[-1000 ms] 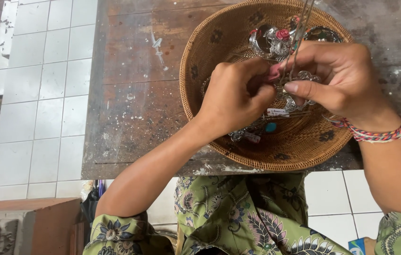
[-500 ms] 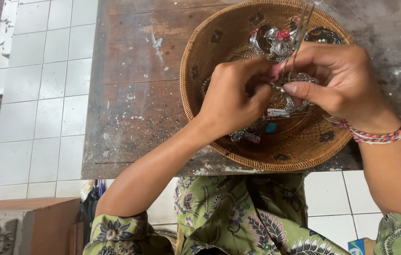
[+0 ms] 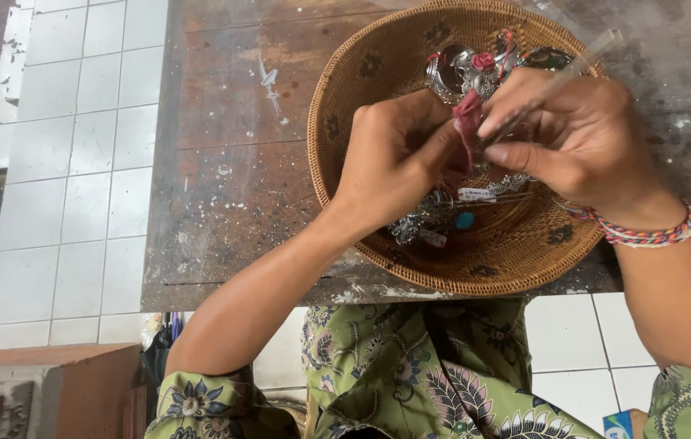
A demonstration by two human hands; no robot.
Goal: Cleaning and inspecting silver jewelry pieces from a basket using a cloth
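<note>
Where both hands meet above the basket (image 3: 378, 244), the left hand (image 3: 390, 167) pinches the red cloth (image 3: 469, 122) between thumb and forefinger, remaining fingers curled inward. The cloth hangs crumpled from that pinch, just over the basket's middle, touching the right hand's fingertips.

Right hand (image 3: 581, 138): fingers pressed together on a thin clear rod (image 3: 561, 77), which slants up and to the right past the basket rim; its lower end meets the cloth. Wrist carries a braided band (image 3: 646, 234) of red, pink and blue threads.

Basket: round, woven, tan, with dark flower motifs on the wall; sits on the table (image 3: 223, 187), its near rim just short of the table's near edge.

Contents: silver jewellery (image 3: 463, 69) heaped at the far side, one piece topped by a small red rose (image 3: 485, 60); more silver pieces (image 3: 414, 228) below the left hand; a turquoise stone (image 3: 465, 220); a small white tag (image 3: 476, 194). Several items are partly hidden by the hands.

Table: dark worn wood, spattered with pale spots.

Floor (image 3: 77, 162): white tiles, left of the table.

Garment (image 3: 410, 374): green, leaf-and-flower print, near edge of view.
</note>
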